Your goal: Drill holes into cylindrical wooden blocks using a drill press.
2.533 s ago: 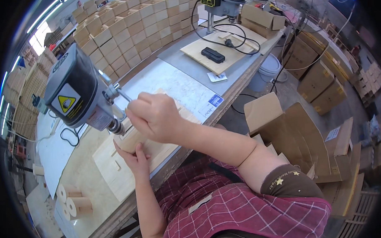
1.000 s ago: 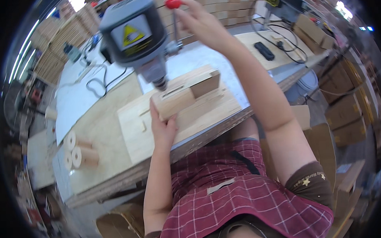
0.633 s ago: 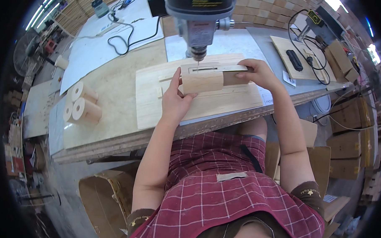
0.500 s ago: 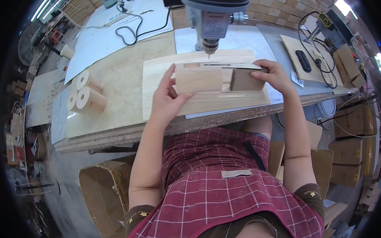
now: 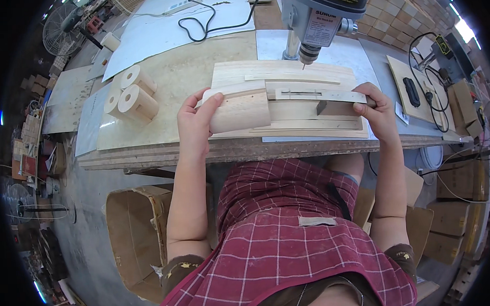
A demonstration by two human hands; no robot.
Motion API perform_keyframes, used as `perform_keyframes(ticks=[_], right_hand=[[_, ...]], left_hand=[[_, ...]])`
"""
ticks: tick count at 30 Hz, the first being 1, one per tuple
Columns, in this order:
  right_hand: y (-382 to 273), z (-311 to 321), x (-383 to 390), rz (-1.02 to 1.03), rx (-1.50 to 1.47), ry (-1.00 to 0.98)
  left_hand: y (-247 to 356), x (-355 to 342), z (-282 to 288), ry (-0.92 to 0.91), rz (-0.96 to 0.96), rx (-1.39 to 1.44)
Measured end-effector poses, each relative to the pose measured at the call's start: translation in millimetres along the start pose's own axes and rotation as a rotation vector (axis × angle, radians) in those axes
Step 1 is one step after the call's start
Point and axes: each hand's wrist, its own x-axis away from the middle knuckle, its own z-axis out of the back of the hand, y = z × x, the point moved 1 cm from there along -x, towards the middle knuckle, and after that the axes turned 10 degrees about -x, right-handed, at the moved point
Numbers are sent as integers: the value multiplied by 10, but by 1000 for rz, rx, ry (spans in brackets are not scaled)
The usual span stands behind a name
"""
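Observation:
My left hand (image 5: 198, 118) is closed on a pale wooden block (image 5: 238, 107), thumb on top; a groove with small dark holes runs along its upper part. My right hand (image 5: 377, 111) grips the right end of a slotted jig, made of a thin pale strip (image 5: 297, 94) joined to a dark brown block (image 5: 338, 109). A gap separates the wooden block from the brown block. Both are over a light wooden board (image 5: 285, 70) with thin strips on it. Above and behind the jig hangs the chuck (image 5: 309, 52) of a bench drill, its thin bit pointing down.
Several wooden cylinders with centre holes (image 5: 135, 95) stand at the left of the worktable (image 5: 199, 68). A black cable (image 5: 203, 30) lies at the back. On the right are a board with a black object (image 5: 410, 92) and cords. A cardboard box (image 5: 134, 232) stands below left.
The wooden block has moved left, away from the brown block, and tipped so its grooved side shows. My right hand still holds the jig. The whole view has shifted.

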Motion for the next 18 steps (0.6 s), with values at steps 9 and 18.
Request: perform_keyframes(ticks=[9, 18], right_hand=[[-22, 73, 148, -115, -78, 5], [166, 172, 115, -83, 68, 77]], left_hand=[[-265, -195, 194, -491, 283, 971], [-191, -416, 523, -81, 95, 560]])
